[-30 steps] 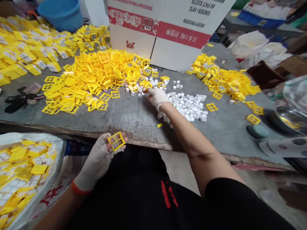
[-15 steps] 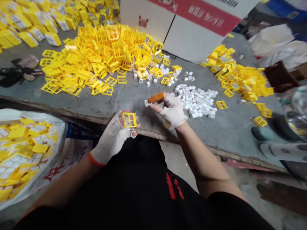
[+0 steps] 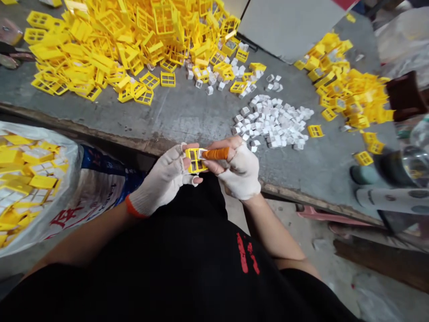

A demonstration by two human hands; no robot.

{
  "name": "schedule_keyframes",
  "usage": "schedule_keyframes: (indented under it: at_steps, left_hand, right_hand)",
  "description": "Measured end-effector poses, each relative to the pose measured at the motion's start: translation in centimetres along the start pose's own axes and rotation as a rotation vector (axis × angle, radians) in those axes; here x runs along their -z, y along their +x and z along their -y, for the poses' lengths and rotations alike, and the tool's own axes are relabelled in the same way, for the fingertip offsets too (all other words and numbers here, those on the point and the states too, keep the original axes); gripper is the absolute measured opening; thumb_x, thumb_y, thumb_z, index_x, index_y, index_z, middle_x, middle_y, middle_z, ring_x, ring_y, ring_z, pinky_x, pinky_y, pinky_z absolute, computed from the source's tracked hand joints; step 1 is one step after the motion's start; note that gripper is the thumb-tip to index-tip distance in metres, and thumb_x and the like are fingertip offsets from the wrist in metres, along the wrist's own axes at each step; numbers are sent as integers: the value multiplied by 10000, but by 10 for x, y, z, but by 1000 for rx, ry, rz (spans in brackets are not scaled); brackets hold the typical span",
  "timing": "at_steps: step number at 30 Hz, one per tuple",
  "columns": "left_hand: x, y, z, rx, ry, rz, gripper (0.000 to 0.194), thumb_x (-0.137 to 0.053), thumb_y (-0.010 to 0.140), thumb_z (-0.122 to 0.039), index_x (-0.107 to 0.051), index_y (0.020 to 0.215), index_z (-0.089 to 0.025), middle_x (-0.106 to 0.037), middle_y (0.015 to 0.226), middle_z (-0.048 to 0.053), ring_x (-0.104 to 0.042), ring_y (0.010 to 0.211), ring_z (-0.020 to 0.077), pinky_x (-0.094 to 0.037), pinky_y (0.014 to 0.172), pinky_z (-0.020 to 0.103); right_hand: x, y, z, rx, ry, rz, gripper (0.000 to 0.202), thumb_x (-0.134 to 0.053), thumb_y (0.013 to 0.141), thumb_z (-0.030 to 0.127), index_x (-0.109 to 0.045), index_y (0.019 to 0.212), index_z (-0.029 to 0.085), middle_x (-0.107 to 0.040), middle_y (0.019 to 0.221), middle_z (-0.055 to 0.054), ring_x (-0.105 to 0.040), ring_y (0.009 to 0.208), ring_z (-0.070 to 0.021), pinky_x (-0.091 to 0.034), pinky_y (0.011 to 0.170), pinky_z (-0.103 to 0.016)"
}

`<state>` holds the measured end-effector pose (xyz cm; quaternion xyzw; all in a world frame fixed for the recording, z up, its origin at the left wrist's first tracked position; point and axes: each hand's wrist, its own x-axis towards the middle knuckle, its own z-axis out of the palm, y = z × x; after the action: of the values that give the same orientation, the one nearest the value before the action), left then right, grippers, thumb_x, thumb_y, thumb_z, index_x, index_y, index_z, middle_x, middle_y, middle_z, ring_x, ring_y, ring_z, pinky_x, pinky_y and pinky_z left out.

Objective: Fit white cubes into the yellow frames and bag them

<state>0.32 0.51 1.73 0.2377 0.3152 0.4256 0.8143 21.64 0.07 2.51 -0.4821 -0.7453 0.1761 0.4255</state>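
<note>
My left hand (image 3: 167, 172), in a white fingerless glove with an orange cuff, holds a small yellow plastic frame (image 3: 193, 167) with four square openings by its edges. My right hand (image 3: 239, 167), gloved alike and with orange wrapping on one finger, pinches a small white square piece (image 3: 201, 153) at the frame's upper right opening. Both hands are closed and meet over the table's front edge. How deep the white piece sits in the opening is hidden by the wrapped finger. A heap of loose white pieces (image 3: 273, 120) lies just beyond my right hand.
A large pile of yellow frames (image 3: 110, 49) covers the table's left side; a smaller yellow pile (image 3: 355, 94) lies at right. A white box (image 3: 284, 27) stands behind. At lower left, an open sack (image 3: 75, 179) holds yellow-and-white pieces. The worn table edge (image 3: 124, 143) runs before me.
My right hand has brought the white piece left from beside the white heap to the yellow frame. My left hand has moved slightly right with the frame. The view has tipped downward.
</note>
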Motion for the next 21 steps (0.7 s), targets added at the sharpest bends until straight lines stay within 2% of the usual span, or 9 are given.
schedule_keyframes:
  at_steps: [6,9,10,12,14,15,18,21]
  left_hand:
    - [10,1,-3,105,-48,21,451,-1075,757,-422,-841,1104,-254,-837,1043,48,-810,799,214,-642,579,256]
    - [17,5,-8,130,-75,-11,478,-1092,728,-443,-846,1084,-240,-840,993,49,-811,772,208,-632,558,239]
    - [19,7,-10,119,-81,-37,493,-1095,722,-456,-843,1086,-238,-842,993,51,-814,784,211,-633,562,238]
    - [24,12,-15,72,-91,-82,527,-1100,708,-479,-828,1089,-237,-849,1018,55,-823,822,223,-639,579,245]
    - [27,16,-19,23,-93,-104,541,-1097,705,-495,-806,1077,-232,-853,1049,61,-828,856,238,-644,597,261]
    - [28,18,-21,6,-93,-108,538,-1095,706,-495,-796,1064,-228,-852,1054,62,-826,856,239,-643,602,265]
    - [30,21,-24,-11,-93,-122,540,-1083,717,-517,-794,1060,-215,-843,1023,62,-803,798,223,-632,592,272]
    - [31,20,-25,-19,-77,-157,573,-1080,711,-549,-805,1080,-207,-840,1006,63,-778,748,207,-616,568,270]
  right_hand:
    - [-1,3,-2,34,10,153,323,-674,1110,557,-871,1062,306,-852,1140,-63,-748,1062,-262,-612,1006,-463]
    - [0,14,-16,103,67,323,390,-665,1102,631,-880,1130,306,-852,1186,-66,-766,1074,-253,-617,1031,-447]
    - [2,22,-24,93,75,331,380,-677,1095,626,-878,1174,313,-850,1210,-63,-774,1093,-254,-622,1032,-441]
    - [5,47,-49,3,17,213,312,-702,1087,535,-860,1248,319,-844,1202,-56,-782,1100,-258,-635,1019,-442]
    - [5,85,-80,-143,-151,13,256,-703,1048,358,-843,1252,292,-832,1148,-52,-777,1052,-258,-643,1005,-463]
    - [2,106,-95,-199,-243,2,270,-714,997,267,-833,1239,267,-821,1128,-50,-770,1000,-248,-647,1002,-469]
    - [-13,169,-131,-315,-489,147,316,-734,906,139,-806,1200,228,-794,1136,-60,-755,992,-250,-642,1027,-486]
    - [-31,204,-145,-353,-643,301,263,-772,856,89,-786,1087,214,-775,1125,-74,-756,1047,-282,-631,1064,-506]
